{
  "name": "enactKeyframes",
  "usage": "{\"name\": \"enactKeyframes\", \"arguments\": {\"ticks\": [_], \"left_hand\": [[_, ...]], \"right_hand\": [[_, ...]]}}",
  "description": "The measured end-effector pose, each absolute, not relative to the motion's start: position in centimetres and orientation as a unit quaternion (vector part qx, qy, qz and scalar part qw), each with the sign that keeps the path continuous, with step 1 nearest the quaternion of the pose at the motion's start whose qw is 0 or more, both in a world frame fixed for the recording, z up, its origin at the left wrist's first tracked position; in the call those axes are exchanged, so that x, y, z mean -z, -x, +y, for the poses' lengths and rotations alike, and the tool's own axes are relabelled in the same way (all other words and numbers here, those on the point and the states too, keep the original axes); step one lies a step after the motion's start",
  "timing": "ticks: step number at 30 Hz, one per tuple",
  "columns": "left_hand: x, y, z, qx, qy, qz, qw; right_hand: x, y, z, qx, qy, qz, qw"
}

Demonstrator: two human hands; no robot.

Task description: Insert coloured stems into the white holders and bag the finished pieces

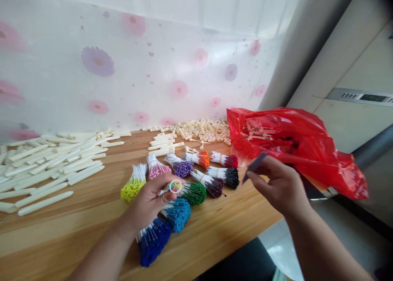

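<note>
While a round white tube (175,186) is clasped by the left hand (150,203), a slim dark stick (254,165) is pinched by the right hand (280,187).

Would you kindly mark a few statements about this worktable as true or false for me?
1. The left hand holds a white tube whose open end shows coloured dots. True.
2. The right hand is empty. False: it pinches a dark blue stick.
3. A red plastic bag lies at the right end of the wooden table. True.
4. The yellow-tipped bundle lies inside the bag. False: it lies on the bare table, leftmost of the coloured bundles.
5. The white barrels stand upright in a rack. False: they lie loose on the table at the left.
</note>
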State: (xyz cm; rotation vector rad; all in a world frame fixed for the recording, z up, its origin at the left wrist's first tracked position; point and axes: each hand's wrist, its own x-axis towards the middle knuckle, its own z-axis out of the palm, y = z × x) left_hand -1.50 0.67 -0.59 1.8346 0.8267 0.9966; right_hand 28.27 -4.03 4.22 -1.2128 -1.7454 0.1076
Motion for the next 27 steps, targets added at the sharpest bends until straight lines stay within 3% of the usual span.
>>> {"name": "enactKeyframes", "arguments": {"ticks": [2, 4, 7, 9, 13, 15, 20, 27], "left_hand": [[0.7, 1.6, 0.7, -0.405, -0.735, 0.342, 0.422], [0.7, 1.5, 0.7, -0.403, -0.739, 0.354, 0.407], [0.3, 1.1, 0.5, -0.39, -0.759, 0.372, 0.366], [0.1, 0.8, 0.4, -0.383, -0.767, 0.392, 0.333], [-0.1, 0.6, 0.6, -0.377, -0.767, 0.421, 0.303], [0.1, 0.7, 0.8, -0.378, -0.766, 0.431, 0.29], [0.3, 0.9, 1.0, -0.372, -0.774, 0.432, 0.275], [0.5, 0.7, 0.9, -0.364, -0.785, 0.416, 0.28]], "right_hand": [[-3.0, -31.3, -4.0, -0.019, 0.562, -0.789, 0.249], [-1.5, -33.0, -4.4, 0.002, 0.571, -0.816, 0.087], [0.3, -33.3, -5.0, -0.007, 0.553, -0.833, -0.022], [0.7, -32.7, -4.9, -0.025, 0.544, -0.838, -0.013], [0.5, -30.2, -3.8, -0.042, 0.548, -0.829, 0.103], [0.5, -28.6, -3.0, -0.034, 0.565, -0.815, 0.122], [1.2, -25.4, -1.2, -0.001, 0.617, -0.781, 0.099], [0.3, -24.2, 0.9, -0.005, 0.646, -0.763, -0.001]]}}
